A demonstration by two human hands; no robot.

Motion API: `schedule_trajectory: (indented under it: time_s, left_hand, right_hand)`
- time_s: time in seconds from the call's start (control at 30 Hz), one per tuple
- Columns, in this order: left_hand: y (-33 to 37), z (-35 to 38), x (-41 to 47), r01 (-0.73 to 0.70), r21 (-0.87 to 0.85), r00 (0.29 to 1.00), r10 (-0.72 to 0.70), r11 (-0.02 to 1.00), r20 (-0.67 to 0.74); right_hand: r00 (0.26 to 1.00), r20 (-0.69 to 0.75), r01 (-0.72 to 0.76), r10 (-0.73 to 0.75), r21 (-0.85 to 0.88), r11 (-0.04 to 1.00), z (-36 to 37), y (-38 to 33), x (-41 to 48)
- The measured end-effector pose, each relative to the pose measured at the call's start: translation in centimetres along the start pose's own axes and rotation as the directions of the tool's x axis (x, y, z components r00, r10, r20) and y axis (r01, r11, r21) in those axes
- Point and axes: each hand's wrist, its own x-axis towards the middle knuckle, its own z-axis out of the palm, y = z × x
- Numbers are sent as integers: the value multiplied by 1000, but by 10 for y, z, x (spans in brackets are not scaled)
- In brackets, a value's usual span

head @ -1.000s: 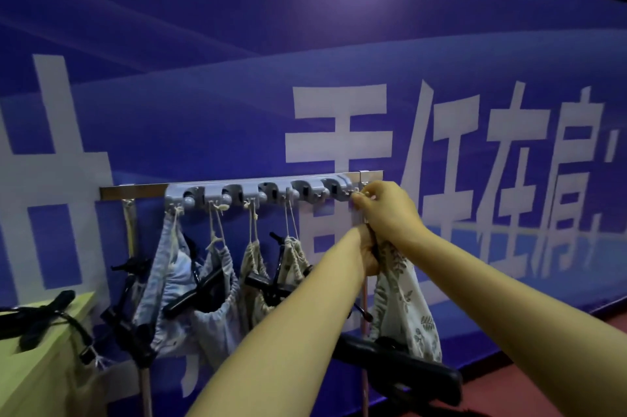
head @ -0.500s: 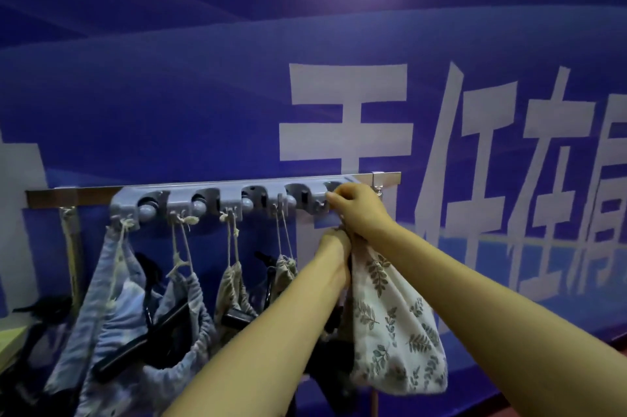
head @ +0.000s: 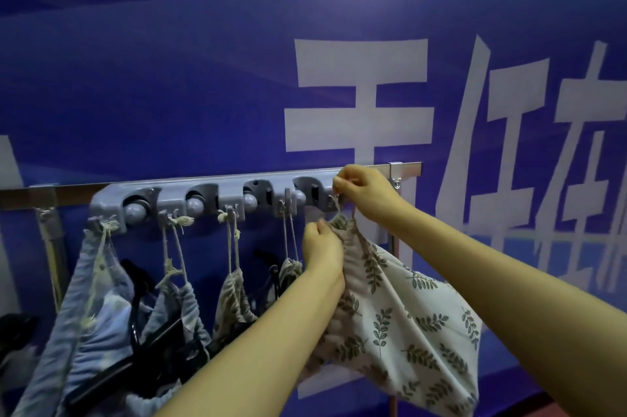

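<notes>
A white drawstring bag [head: 407, 325] with a green leaf print hangs below the right end of a grey hook rack [head: 217, 203]. My right hand [head: 366, 194] pinches the bag's cord at the rightmost hook. My left hand [head: 320, 247] grips the gathered neck of the bag just below. The rack is fixed to a metal rail [head: 407, 168] in front of a blue banner.
Several other drawstring bags hang from the rack's hooks to the left: two light blue ones [head: 84, 315] and two beige patterned ones [head: 234, 301]. Black clothes hangers [head: 152, 345] stick out among them. The blue banner wall [head: 305, 43] with white characters stands close behind.
The view has moved closer to the rack. My left hand has shifted up onto the bag's neck, and the leaf-print bag now spreads out to the right.
</notes>
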Motion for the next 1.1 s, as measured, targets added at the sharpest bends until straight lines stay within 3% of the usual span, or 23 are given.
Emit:
schedule_trajectory:
  time_s: [0.13,0.27,0.43,0.57,0.7,0.87,0.97,1.1]
  left_hand:
    - [-2,-3,0,-103,48,993,106,994,-53]
    - [-9,-7,-1,-77,103,995,84,992,-61]
    - [-22,-14,0,-109,218,992,121,970,-41]
    - [-18,-20,-10,-84,285,996,83,955,17]
    - [-10,-36,-14,-14,336,1000,4,942,31]
    - [20,-77,-32,17,213,999,-23,977,26]
    - [40,-116,-45,-3,229,1000,4,973,-2]
    - [69,-213,-75,-17,239,994,43,971,-102]
  right_hand:
    - [999,-28,-37,37,-29,999,-2,8,9]
    - [993,-32,-119,117,-81,990,7,22,6]
    - [984,7,-179,179,9,984,21,37,-14]
    - [985,-35,-170,170,-1,985,30,35,-27]
    - [976,-173,-158,133,-141,977,32,24,-38]
    - [949,-314,-53,14,-116,992,29,-20,-55]
    - [958,-280,31,-61,-111,993,40,-57,-69]
    - [981,-133,146,-143,10,989,88,-126,-99]
